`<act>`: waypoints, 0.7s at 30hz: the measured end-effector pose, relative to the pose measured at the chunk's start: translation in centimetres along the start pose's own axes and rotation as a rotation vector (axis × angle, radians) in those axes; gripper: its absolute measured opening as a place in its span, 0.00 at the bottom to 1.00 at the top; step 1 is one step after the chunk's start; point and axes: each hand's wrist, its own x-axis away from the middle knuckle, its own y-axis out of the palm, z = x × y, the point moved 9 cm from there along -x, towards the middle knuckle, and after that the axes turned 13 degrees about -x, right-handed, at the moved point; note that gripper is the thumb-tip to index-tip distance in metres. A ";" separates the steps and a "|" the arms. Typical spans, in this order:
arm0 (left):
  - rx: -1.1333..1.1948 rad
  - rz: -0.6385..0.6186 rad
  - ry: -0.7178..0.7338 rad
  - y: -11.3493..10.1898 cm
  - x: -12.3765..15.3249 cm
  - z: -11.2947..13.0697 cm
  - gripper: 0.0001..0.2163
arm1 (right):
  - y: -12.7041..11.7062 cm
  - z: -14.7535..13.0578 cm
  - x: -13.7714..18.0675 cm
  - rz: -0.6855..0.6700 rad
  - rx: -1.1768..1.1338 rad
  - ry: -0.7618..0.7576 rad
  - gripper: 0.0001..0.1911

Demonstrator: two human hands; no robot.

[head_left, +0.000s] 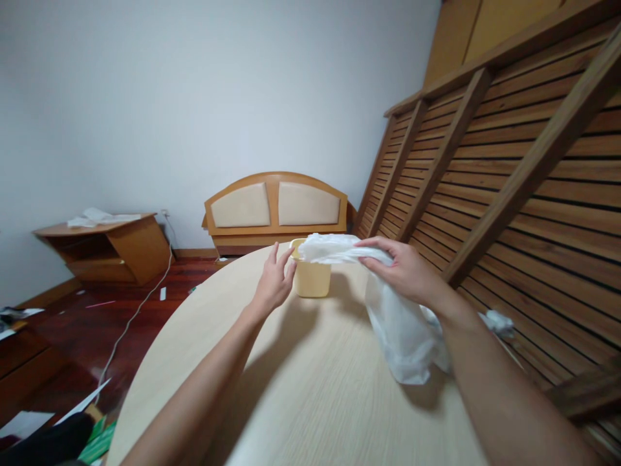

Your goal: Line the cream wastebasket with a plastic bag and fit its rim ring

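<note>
Item 1. Yellow bin (pixel 313 279): small, pale yellow plastic, upright on the far part of the table, roughly at mid-width. Its mouth is partly covered by bag film.

Item 2. White plastic bag (pixel 402 330): thin and translucent. One end is drawn out leftward over the rim of the bin, and the bulk hangs from the right hand down to the tabletop, to the right of the bin.

Item 3. Right hand (pixel 405 272): clamped on the upper part of the bag, fingers closed round gathered film, held just right of the bin and above the table.

Item 4. Left hand (pixel 274 281): fingers loosely apart and raised, holding nothing. Its fingertips are at the left side of the bin's rim, where the edge of the bag lies.

Item 5. Table (pixel 301 401): round, light wood grain.

Item 6. Crumpled white wad (pixel 497 320): at the right edge of the table, well apart from the bin.

Item 7. Headboard (pixel 276 207): wood with two beige padded panels, standing on the floor against the far wall.

Item 8. Slatted wooden frame (pixel 509 175): leaning upright along the right side.

Item 9. Low cabinet (pixel 111 249): far left, with white sheets (pixel 99 217) on top. A pale cable (pixel 136 310) trails over the dark red floor beside it.
</note>
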 end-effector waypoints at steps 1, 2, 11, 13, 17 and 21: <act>0.022 -0.029 -0.032 0.8 -0.5 -0.6 0.20 | -0.4 -0.1 -0.2 0.030 0.015 0.010 0.14; 0.041 -0.053 -0.051 1.4 -0.8 -1.0 0.19 | -0.5 -0.1 -0.3 0.052 0.027 0.017 0.14; 0.098 -0.090 -0.005 1.7 0.0 0.3 0.09 | 0.0 1.1 -0.5 0.134 0.231 0.030 0.13; 0.088 -0.123 0.029 1.3 0.5 1.6 0.09 | 0.5 1.2 -0.5 0.113 0.254 0.019 0.13; 0.011 -0.173 0.132 0.5 1.7 4.7 0.06 | 2.0 0.8 -0.4 0.022 0.307 -0.017 0.13; -0.044 -0.229 0.200 0.0 2.9 7.5 0.04 | 3.1 0.8 0.0 -0.060 0.403 -0.011 0.14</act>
